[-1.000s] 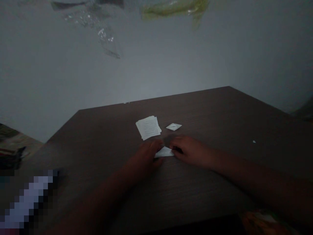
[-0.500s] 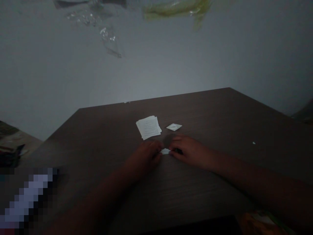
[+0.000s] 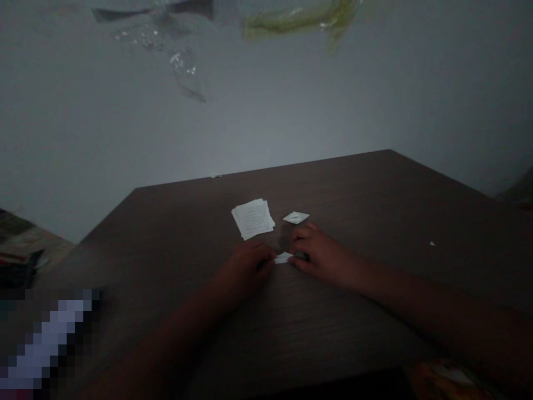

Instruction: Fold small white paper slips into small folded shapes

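Note:
A small folded piece of white paper [image 3: 283, 258] lies low over the table, pinched at both ends. My left hand [image 3: 246, 265] has its thumb and fingers closed on the left end. At the right end, the thumb and fingers of my right hand [image 3: 318, 253] grip the paper, with the other fingers curled above. Just beyond my left hand sits a loose stack of printed white paper sheets [image 3: 254, 218]. A diamond-shaped folded paper [image 3: 296, 217] rests past my right hand's fingers. Dim light hides the fine folds.
The dark wooden table [image 3: 353, 189] meets a pale wall [image 3: 266, 116] with yellow tape [image 3: 291, 22] and clear plastic [image 3: 183, 64] on it. A tiny white scrap [image 3: 432, 243] lies on the right. A pixelated patch [image 3: 50, 333] covers the lower left.
The fingers of my right hand have lifted and spread slightly, and a little more of the folded paper shows between my hands. The stack and the diamond-shaped paper stay put.

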Available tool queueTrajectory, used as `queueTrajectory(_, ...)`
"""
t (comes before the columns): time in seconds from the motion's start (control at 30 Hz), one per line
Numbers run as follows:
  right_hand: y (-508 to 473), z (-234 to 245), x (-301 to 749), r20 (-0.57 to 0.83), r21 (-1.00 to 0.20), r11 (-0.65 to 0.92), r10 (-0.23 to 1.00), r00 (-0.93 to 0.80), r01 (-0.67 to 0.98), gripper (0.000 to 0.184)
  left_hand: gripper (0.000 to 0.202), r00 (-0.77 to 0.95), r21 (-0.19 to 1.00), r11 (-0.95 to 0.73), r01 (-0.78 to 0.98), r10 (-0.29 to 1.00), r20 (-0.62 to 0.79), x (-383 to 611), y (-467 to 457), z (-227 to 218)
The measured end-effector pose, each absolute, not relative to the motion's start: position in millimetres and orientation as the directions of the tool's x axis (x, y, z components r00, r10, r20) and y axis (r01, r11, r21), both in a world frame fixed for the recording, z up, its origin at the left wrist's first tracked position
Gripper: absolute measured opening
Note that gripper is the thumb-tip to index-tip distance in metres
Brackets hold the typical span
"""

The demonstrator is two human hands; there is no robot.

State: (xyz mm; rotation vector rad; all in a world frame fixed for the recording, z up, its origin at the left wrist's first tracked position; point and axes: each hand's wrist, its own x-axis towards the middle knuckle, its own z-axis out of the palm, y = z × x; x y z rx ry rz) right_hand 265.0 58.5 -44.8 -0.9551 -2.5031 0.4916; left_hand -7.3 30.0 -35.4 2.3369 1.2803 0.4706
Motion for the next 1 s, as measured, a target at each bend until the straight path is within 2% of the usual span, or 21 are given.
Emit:
queueTrajectory(0.13, 62.3, -51.8, 266.7, 0.303, -0.457, 0.722, 0.675, -0.672, 0.519, 0.011, 0.008, 0.397, 0.527, -0.378, 0.761, 0.914, 0.081, -8.4, 30.0, -31.3)
queueTrajectory(0.27, 63.4, -52.8, 267.3, 0.296, -0.458, 0.719, 0.678, -0.673, 0.523, 0.012, 0.014, 0.320, 0.525, -0.315, 0.790, 0.944, 0.085, -10.1, 32.2, -31.9)
queueTrajectory(0.5, 61.4, -49.6, 266.3, 0.285, -0.466, 0.713, 0.682, -0.674, 0.525, 0.014, 0.007, 0.348, 0.496, -0.353, 0.794, 0.931, 0.105, -5.3, 31.1, -36.4)
queueTrajectory(0.77, 62.1, -50.0, 264.6, 0.258, -0.484, 0.692, 0.697, -0.669, 0.535, 0.011, 0.018, 0.381, 0.509, -0.384, 0.771, 0.917, 0.114, -4.3, 31.1, -41.5)
queueTrajectory(1.0, 62.4, -50.6, 265.2, 0.290, -0.491, 0.705, 0.686, -0.667, 0.511, 0.014, 0.025, 0.433, 0.509, -0.438, 0.740, 0.891, 0.137, -5.8, 33.6, -44.2)
